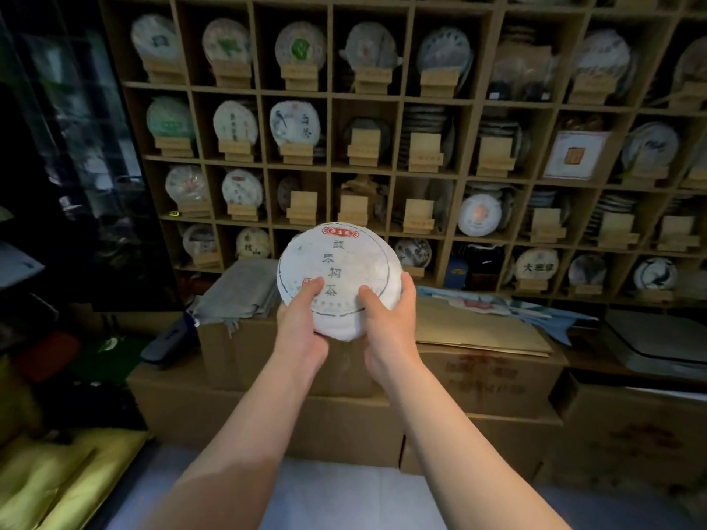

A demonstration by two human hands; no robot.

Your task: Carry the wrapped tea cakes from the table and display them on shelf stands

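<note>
Both forearms reach forward, and the left hand and right hand grip the lower edge of a white wrapped tea cake, thumbs pressed on its printed face and fingers curled behind. The cake stands upright above the hands, over stacked cardboard boxes. Beyond it rises the wooden shelf grid, where some wooden stands hold cakes and others are bare.

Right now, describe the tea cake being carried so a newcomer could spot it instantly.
Start at the wooden grid shelf and drop to the cardboard boxes stacked in front of it. Above them, the left hand and right hand hold up a white-wrapped tea cake. Unlike the shelf cakes on stands, it is held in the air, bearing a red cartouche over dark vertical characters.
</note>
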